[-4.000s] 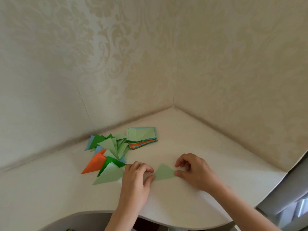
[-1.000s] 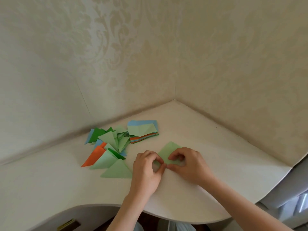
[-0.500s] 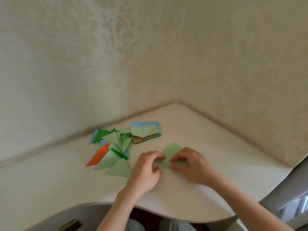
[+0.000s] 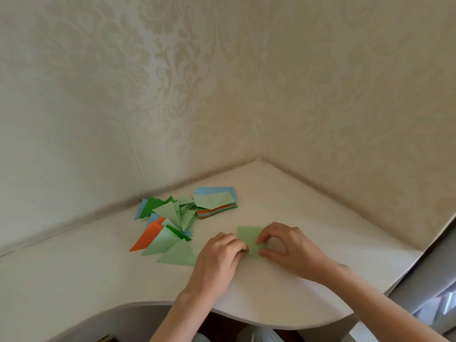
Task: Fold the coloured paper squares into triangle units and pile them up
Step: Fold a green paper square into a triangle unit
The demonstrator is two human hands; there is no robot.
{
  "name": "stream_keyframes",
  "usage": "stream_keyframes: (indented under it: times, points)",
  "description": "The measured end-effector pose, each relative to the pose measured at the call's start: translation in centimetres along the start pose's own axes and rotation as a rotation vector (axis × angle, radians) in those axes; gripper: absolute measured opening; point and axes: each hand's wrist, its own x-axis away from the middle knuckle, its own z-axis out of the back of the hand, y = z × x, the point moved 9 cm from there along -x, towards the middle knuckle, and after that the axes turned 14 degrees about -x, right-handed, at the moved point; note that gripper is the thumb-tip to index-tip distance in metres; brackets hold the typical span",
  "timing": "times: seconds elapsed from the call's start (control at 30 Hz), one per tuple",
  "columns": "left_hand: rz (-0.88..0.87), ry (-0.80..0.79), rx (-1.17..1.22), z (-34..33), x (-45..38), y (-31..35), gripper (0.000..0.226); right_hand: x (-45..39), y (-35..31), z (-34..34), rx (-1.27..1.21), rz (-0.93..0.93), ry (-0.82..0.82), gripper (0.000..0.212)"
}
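- A light green paper (image 4: pixel 248 236) is pinned flat on the table (image 4: pixel 308 218), directly between the two hands.
- Its left edge is pinched under the curled fingers of the left hand (image 4: pixel 217 257).
- Its right side is pinched between thumb and forefinger of the right hand (image 4: pixel 288 245).
- The pile of folded triangles (image 4: pixel 170 225) is seen to the left, nearer the left hand; the stack of squares (image 4: pixel 216 202) lies beyond it.

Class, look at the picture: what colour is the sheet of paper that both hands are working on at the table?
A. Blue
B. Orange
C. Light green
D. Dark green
C: the sheet between the left hand and the right hand is light green; orange and blue show only in the pile and the stack.
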Motion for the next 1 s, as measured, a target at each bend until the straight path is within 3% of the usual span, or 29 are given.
stream_keyframes:
  times: [0.23,0.43,0.7,0.83,1.0]
  points:
    - [0.172,-0.008,0.120,-0.4,-0.1,-1.0,0.007,1.5,0.0,-0.3,0.011,0.028,0.044,0.023]
    - [0.250,0.057,0.085,-0.3,-0.3,-0.9,0.026,0.8,0.9,-0.3,0.076,-0.057,0.211,0.039]
    - [0.352,-0.017,0.133,-2.1,-0.6,-2.1,0.030,0.3,2.4,0.0,-0.008,-0.176,0.268,0.028]
    - [0.393,-0.055,0.208,-2.5,-0.8,-2.9,0.027,-0.3,3.2,-0.2,-0.036,-0.320,0.139,0.047]
    - [0.410,-0.078,0.273,-2.2,-0.7,-3.6,0.026,-0.5,3.6,-0.4,-0.058,-0.347,0.015,0.051]
